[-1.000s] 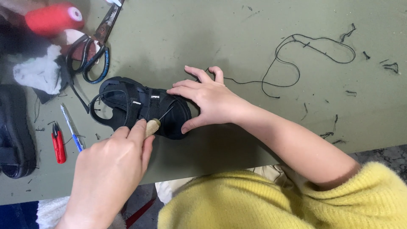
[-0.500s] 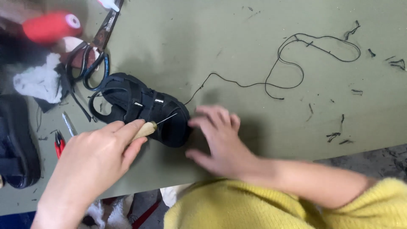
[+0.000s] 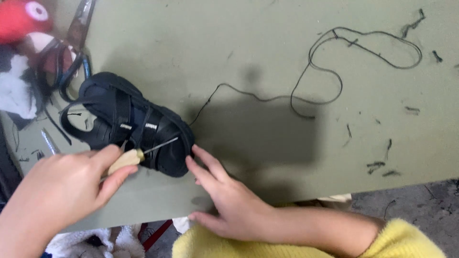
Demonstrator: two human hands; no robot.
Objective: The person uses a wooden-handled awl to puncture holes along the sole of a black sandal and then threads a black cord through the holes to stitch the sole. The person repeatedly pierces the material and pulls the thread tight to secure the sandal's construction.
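Observation:
A small black sandal [image 3: 129, 125] with several straps lies on a green table [image 3: 267, 71]. My left hand [image 3: 62, 191] grips a wooden-handled awl [image 3: 138, 154], whose metal tip rests against the sandal's toe end. My right hand [image 3: 229, 200] lies flat on the table with fingers spread, its fingertips touching the toe of the sandal. A long black thread [image 3: 330, 67] runs from the sandal's toe and loops across the table to the right. My sleeve is yellow knit [image 3: 296, 243].
Scissors [image 3: 71, 52] lie at the upper left beside a red spool [image 3: 24, 19] and white fabric [image 3: 16, 93]. A thin metal tool [image 3: 49, 142] lies left of the sandal. Short thread scraps [image 3: 382, 167] dot the table at right. The table's front edge runs along the bottom.
My right hand has come off the top of the sandal and moved down to the table beside its toe. The awl stays at the toe.

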